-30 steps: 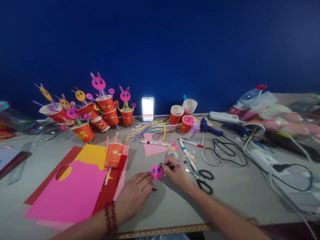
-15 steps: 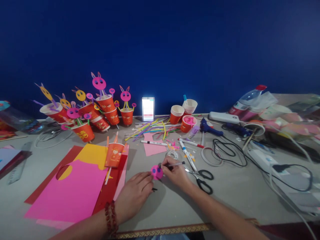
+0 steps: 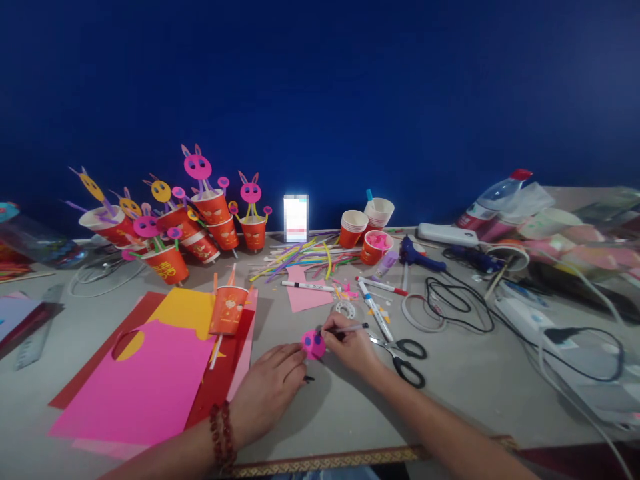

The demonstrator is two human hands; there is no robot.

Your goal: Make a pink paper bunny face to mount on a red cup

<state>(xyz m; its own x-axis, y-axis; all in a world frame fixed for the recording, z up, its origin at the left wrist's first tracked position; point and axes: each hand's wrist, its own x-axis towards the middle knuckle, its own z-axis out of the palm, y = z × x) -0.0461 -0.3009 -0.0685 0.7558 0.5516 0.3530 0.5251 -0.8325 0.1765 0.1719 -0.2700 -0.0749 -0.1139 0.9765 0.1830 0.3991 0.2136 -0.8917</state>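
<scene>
Left hand (image 3: pixel 270 390) flat on worktop (image 3: pixel 450 393), fingers extended, tips touching pink disc (image 3: pixel 313 345). Right hand (image 3: pixel 353 348) fingers clamped round pen (image 3: pixel 353 328), its tip at the disc.

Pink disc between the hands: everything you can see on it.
The pink disc is a small round cut-out, seemingly paper or foam sheet, with two purple spots side by side on its face. It sits low over the grey table, face up toward the camera; whether it lies fully flat is unclear. The left hand has fingertips at its left edge; the right hand holds a pen whose tip meets its right side.
</scene>
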